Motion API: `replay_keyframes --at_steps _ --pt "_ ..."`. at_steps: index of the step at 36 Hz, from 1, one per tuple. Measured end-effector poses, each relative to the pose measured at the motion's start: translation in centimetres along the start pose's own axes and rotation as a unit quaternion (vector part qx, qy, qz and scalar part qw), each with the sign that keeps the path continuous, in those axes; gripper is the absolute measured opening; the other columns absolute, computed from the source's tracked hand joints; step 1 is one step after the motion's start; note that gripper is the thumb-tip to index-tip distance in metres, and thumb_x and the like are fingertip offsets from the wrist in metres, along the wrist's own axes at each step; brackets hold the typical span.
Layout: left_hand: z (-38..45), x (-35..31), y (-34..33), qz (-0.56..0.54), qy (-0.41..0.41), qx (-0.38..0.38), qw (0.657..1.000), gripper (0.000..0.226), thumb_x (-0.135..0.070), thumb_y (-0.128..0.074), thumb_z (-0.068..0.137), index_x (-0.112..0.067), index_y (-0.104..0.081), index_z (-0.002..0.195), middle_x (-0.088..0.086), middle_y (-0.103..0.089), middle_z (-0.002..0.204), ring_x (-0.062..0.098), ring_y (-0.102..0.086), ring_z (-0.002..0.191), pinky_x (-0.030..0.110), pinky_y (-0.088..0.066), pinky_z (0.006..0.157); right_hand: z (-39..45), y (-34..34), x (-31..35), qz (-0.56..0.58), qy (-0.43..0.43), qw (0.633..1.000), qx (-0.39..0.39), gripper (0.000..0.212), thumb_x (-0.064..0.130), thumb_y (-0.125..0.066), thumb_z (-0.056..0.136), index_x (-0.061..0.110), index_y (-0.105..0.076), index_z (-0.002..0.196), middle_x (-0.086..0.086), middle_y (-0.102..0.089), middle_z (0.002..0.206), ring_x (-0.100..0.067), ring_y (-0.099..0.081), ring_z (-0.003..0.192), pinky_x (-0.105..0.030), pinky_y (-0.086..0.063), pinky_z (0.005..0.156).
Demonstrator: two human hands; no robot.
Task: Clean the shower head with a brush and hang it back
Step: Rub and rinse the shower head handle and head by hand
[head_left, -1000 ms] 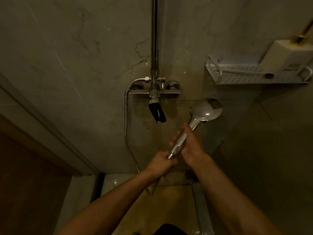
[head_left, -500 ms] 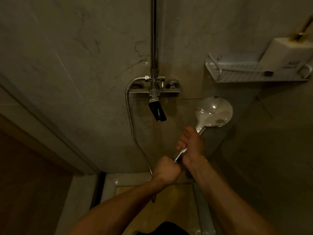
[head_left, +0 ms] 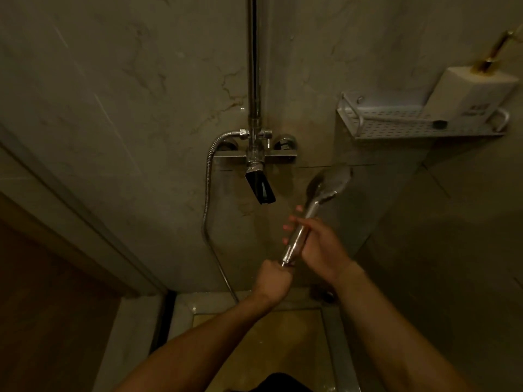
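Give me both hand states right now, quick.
Left hand: closed around the bottom end of the shower head handle.
Right hand: closed around the handle's middle.

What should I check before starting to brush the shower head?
1. Right hand grips the handle of the shower head: ok.
2. Left hand grips the handle's lower end, at the hose joint: ok.
3. Brush in hand: not ok, neither hand holds one and none is clearly in view.
4. Spray face turned toward the person: cannot tell, too dim and blurred.
5. Hose hangs slack from the mixer: ok.
6. Holder for hanging it back: cannot tell, not in view.
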State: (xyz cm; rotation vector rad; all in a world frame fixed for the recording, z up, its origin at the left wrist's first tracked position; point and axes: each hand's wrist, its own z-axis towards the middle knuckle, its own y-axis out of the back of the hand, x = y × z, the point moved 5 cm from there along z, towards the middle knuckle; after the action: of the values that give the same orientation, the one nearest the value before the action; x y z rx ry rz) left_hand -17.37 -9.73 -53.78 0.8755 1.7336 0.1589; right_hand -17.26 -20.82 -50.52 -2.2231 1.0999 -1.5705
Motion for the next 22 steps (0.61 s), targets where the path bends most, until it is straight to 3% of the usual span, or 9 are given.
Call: replay_keyframes --at_steps 2,4,6,7,9,12,16,19,22 --pt "-0.2 -0.1 0.0 0.003 -0.007 0.107 0.994 0.014 -0.005 -0.058 0.077 -0.005 -0.071 0.082 0.019 -0.071 0.073 0.024 -0.067 0.063 0.023 -0.041 0.056 -0.8 0.5 1.0 -0.013 -0.015 0.995 0.101 0.04 0.006 -0.051 0.089 0.014 -0.055 0.128 -0.009 -0.067 0.119 -0.027 -0.063 0.11 -0.038 -0.053 0.084" --pt "-0.4 0.1 -0.3 0.035 -0.012 0.137 0.99 0.017 -0.008 -0.052 0.086 -0.002 -0.068 0.084 0.016 -0.071 0.073 0.024 -0.067 0.067 0.027 -0.042 0.061 -1.4 1.0 1.9 -0.052 -0.002 0.985 0.164 0.046 0.008 -0.054 0.086 0.014 -0.053 0.131 -0.01 -0.065 0.126 -0.027 -0.062 0.116 -0.037 -0.056 0.084" --pt "-1.0 -0.3 0.1 0.045 -0.025 0.13 0.99 0.024 -0.015 -0.056 0.083 -0.008 -0.06 0.06 -0.001 -0.059 0.044 0.013 -0.056 0.042 0.025 -0.04 0.049 -1.5 1.3 2.5 -0.082 0.023 0.981 0.176 0.049 0.014 -0.065 0.079 0.014 -0.057 0.128 -0.01 -0.068 0.121 -0.026 -0.065 0.111 -0.036 -0.056 0.081" --pt "-1.0 -0.1 0.2 -0.003 0.008 0.113 0.994 0.034 -0.015 -0.058 0.08 -0.011 -0.051 0.048 -0.004 -0.047 0.033 0.01 -0.044 0.033 0.025 -0.034 0.043 -1.4 1.4 2.6 -0.089 0.031 0.981 0.172 0.052 0.018 -0.073 0.074 0.014 -0.06 0.125 -0.01 -0.069 0.117 -0.026 -0.066 0.108 -0.035 -0.057 0.08" --pt "-0.6 -0.1 0.0 -0.059 0.031 0.068 0.995 0.044 -0.009 -0.06 0.079 -0.011 -0.04 0.039 -0.006 -0.036 0.03 0.011 -0.034 0.034 0.024 -0.025 0.04 -1.1 1.4 2.5 -0.091 0.047 0.981 0.162 0.06 0.026 -0.084 0.064 0.013 -0.064 0.119 -0.01 -0.071 0.112 -0.025 -0.068 0.104 -0.034 -0.057 0.077" --pt "-0.6 -0.2 -0.2 -0.068 0.047 0.027 0.996 0.038 -0.006 -0.058 0.079 -0.014 -0.042 0.046 -0.003 -0.041 0.045 0.018 -0.042 0.051 0.025 -0.032 0.048 -1.2 0.9 2.3 -0.119 0.081 0.982 0.119 0.048 0.029 -0.077 0.067 0.014 -0.065 0.111 -0.005 -0.074 0.103 -0.019 -0.07 0.096 -0.031 -0.058 0.076" --pt "-0.6 0.3 -0.4 -0.078 0.052 -0.034 0.995 0.03 -0.017 -0.057 0.067 -0.007 -0.044 0.042 0.004 -0.043 0.045 0.032 -0.052 0.05 0.03 -0.034 0.053 -1.1 0.8 1.4 -0.136 0.106 0.984 0.043 0.014 0.013 -0.057 0.091 0.013 -0.066 0.102 -0.006 -0.072 0.098 -0.017 -0.07 0.089 -0.031 -0.058 0.075" --pt "-0.9 0.6 -0.9 -0.074 0.061 -0.033 0.995 0.022 -0.017 -0.059 0.072 0.002 -0.06 0.06 0.017 -0.058 0.06 0.032 -0.063 0.065 0.029 -0.036 0.054 -0.9 1.2 0.3 -0.067 0.058 0.996 0.01 0.012 0.011 -0.056 0.091 0.011 -0.066 0.097 -0.006 -0.069 0.09 -0.018 -0.066 0.086 -0.031 -0.055 0.077" --pt "-1.0 0.9 -1.8 -0.08 0.065 -0.042 0.994 0.025 -0.016 -0.057 0.072 0.007 -0.055 0.062 0.026 -0.059 0.064 0.034 -0.062 0.062 0.028 -0.035 0.053 -0.7 1.4 -0.3 -0.026 0.03 0.999 0.006 0.016 0.016 -0.062 0.085 0.009 -0.068 0.098 -0.008 -0.069 0.095 -0.02 -0.065 0.09 -0.032 -0.055 0.081"
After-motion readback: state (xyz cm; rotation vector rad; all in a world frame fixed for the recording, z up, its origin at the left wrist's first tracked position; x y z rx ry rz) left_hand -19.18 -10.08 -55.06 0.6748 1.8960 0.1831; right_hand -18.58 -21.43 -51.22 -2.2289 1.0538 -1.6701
